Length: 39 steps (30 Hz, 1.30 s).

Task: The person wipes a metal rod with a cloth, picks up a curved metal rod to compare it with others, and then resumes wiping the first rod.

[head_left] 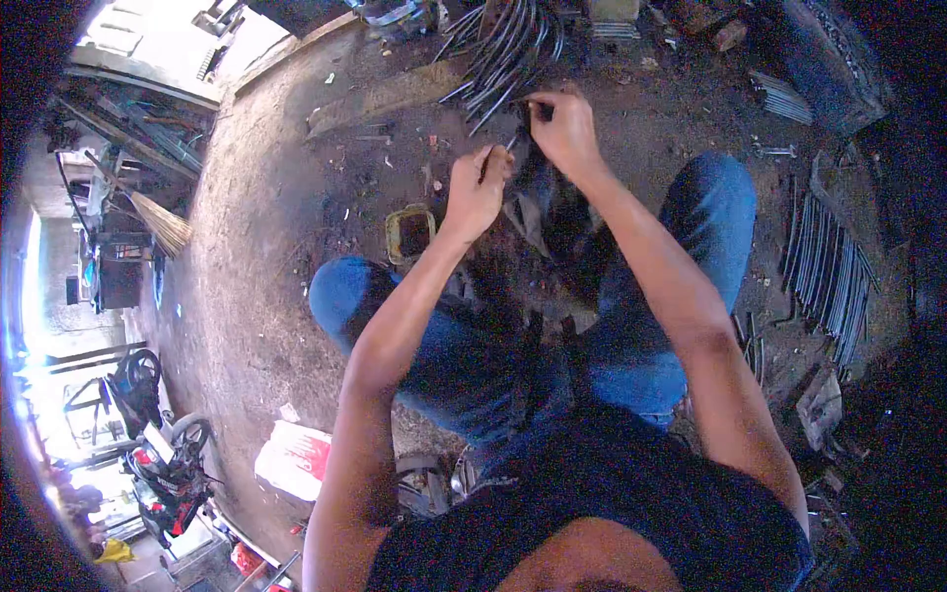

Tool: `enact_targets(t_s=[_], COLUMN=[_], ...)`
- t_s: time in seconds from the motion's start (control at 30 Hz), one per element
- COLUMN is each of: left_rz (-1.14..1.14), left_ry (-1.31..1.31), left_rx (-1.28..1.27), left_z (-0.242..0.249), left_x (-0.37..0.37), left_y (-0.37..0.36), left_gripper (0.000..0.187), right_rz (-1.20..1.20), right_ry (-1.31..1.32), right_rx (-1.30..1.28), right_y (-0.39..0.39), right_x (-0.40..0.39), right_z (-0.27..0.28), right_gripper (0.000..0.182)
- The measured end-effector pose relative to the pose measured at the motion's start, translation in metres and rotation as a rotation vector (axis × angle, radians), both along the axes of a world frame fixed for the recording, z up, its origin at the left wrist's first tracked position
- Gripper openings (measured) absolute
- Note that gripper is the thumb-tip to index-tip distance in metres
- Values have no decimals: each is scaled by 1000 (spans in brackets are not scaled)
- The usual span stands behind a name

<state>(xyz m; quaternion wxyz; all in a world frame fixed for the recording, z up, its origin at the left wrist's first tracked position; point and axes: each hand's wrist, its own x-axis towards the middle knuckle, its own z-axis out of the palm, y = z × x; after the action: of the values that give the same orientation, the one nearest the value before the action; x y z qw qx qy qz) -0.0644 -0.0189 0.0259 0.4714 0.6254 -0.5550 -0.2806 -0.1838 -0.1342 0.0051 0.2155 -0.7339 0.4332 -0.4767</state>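
My left hand (475, 189) is closed, its fingers curled round what looks like a thin metal rod (511, 143), whose short bright length shows above the fingers. Up and to the right, my right hand (566, 126) has its thumb and fingertips pinched together; what lies between them is too small and dark to make out. Just beyond both hands, a bundle of curved metal rods (508, 54) lies on the dirt floor. A yellowish square container (397, 237) sits left of my left wrist, near my knee.
More bent rods (829, 271) lie in a pile at the right, with a short bundle of rods (781, 97) farther up. A flat board (395, 96) is at upper left. A red-and-white bag (296, 460), a broom (163, 223) and a motorcycle (163, 479) are on the left side.
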Motion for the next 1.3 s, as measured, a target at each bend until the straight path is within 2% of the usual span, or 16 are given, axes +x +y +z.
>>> enact_targets(t_s=[0.2, 0.3, 0.37, 0.43, 0.5, 0.57, 0.6, 0.67, 0.73, 0.8, 0.9, 0.97, 1.07, 1.13, 1.2, 1.3], left_rz=[45, 19, 57, 75, 91, 41, 40, 3, 36, 71, 68, 56, 67, 91, 88, 126], left_ry=[-220, -183, 343, 124, -101, 281, 278, 546, 528, 511, 492, 202, 79, 72, -27, -77], left_rx=[-152, -175, -11, -108, -197, 62, 65, 89, 80, 72, 30, 14, 37, 37, -151, -108], left_z=[-9, -6, -4, 0, -1, -2, -3, 2, 11, 12, -1, -14, -14, -19, -21, -32], left_x=[13, 16, 12, 8, 7, 9, 10, 9, 5, 3, 0, -1, -1, -4, -10, 3], left_y=[-6, -12, -15, -15, -15, -19, -19, -17, -16, -16, -17, -19, -19, -18, -20, -21], left_gripper=[29, 31, 31, 30, 30, 23, 23, 23, 26, 29, 29, 29, 28, 28, 28, 28], right_rz=[161, 119, 62, 69, 84, 224, 364, 343, 318, 252, 321, 454, 344, 442, 270, -11], right_ry=[-77, -30, -76, -119, -320, -328, -336, -465, -596, -1053, -889, -909, -612, -264, -568, -1007], right_rx=[76, -31, 40, 109, 347, 434, 518, 641, 759, 1445, 1409, 1148, 809, 441, 726, 1130], right_y=[38, 20, 20, 26, 37, 29, 25, 22, 16, 9, -17, -36, 17, 11, 19, 31], right_x=[2, -3, -1, 5, 9, 8, 7, 11, 11, 7, -5, 18, 5, 1, 10, 18], right_z=[22, 3, -4, -8, -5, -10, -13, -30, -31, -18, -26, -129, -23, -32, -20, 27], right_gripper=[27, 27, 28, 26, 24, 22, 21, 19, 18, 11, 13, 16, 25, 30, 29, 28])
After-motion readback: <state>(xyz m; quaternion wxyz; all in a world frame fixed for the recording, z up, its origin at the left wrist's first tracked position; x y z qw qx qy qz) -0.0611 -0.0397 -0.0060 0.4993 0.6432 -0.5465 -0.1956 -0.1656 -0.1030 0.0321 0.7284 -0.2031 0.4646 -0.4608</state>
